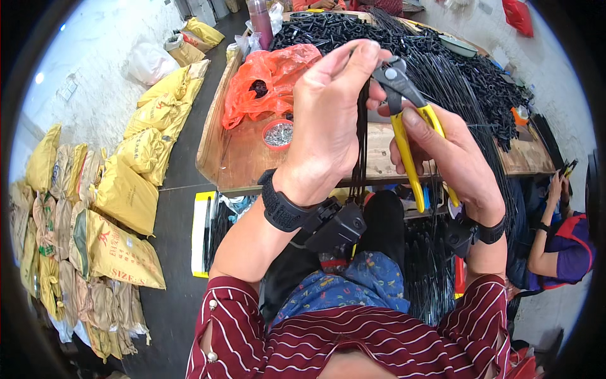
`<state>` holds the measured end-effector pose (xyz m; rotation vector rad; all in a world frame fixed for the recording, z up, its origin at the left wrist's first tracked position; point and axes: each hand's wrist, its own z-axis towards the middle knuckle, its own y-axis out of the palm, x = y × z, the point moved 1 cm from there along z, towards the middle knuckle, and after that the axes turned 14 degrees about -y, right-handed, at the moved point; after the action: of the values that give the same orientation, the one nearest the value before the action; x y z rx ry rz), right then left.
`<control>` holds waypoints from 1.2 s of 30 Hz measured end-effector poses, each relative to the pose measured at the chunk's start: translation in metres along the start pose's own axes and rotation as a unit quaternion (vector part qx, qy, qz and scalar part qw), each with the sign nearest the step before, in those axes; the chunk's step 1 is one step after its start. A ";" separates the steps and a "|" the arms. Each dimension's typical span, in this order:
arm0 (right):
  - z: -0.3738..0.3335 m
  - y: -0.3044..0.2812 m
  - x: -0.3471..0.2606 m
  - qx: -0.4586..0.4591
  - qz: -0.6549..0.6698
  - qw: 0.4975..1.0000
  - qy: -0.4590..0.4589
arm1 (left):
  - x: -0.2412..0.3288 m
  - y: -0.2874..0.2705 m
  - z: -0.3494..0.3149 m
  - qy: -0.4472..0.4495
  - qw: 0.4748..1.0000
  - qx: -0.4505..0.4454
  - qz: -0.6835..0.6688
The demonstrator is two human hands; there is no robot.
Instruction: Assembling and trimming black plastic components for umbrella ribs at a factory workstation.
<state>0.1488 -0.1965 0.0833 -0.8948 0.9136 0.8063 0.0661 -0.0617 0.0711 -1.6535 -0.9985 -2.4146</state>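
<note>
My right hand is wrapped round a pair of yellow-handled pliers, raised over the table's near edge. Their dark metal jaws point up and left, right by the fingertips of my left hand. That hand is closed in a pinch, and long thin black strips hang straight down from it. What the jaws touch is hidden by my fingers. On the table behind my left wrist stands a round red dish of small silvery metal pieces. Beside it lies a crumpled orange-red plastic bag.
A heap of short black parts and a spread of long black strips cover the wooden table's far side. Stacked yellow sacks line the left wall. Another person works at the right.
</note>
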 end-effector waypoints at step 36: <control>0.031 0.048 0.104 0.063 -0.518 0.816 -0.250 | -0.016 -0.102 -0.016 -0.177 0.983 0.057 -0.003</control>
<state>0.1575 -0.1289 -0.0137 -0.8421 -0.0637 -0.0070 0.0209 0.0057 0.0053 -2.0832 -1.1592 -2.0603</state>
